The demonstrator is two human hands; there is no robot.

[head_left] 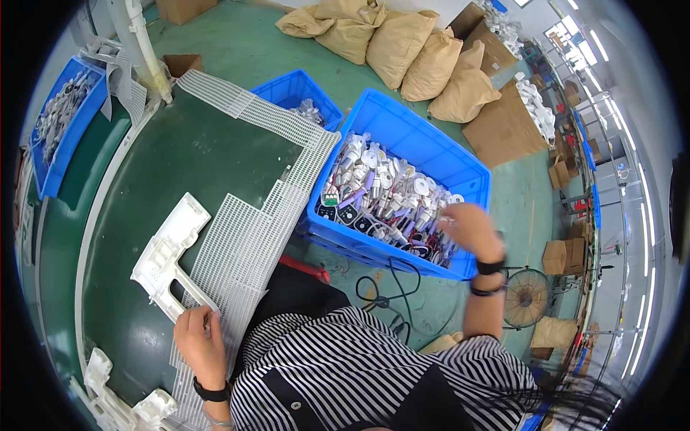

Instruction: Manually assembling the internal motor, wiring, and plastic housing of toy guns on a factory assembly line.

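So nearest in, the left hand (200, 345) rests on the green bench top (180, 158), fingers curled around the lower end of a white plastic housing (169, 255) lying flat beside a white mesh mat (248, 237). Further out, the right hand (471, 228) dips into a big blue crate (431, 144) of wired white parts (384, 194); can't tell how open those fingers are. Tan sacks (402, 43) sit beyond.

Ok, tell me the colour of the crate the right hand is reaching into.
Blue: the crate under the right hand shows best in the head view.
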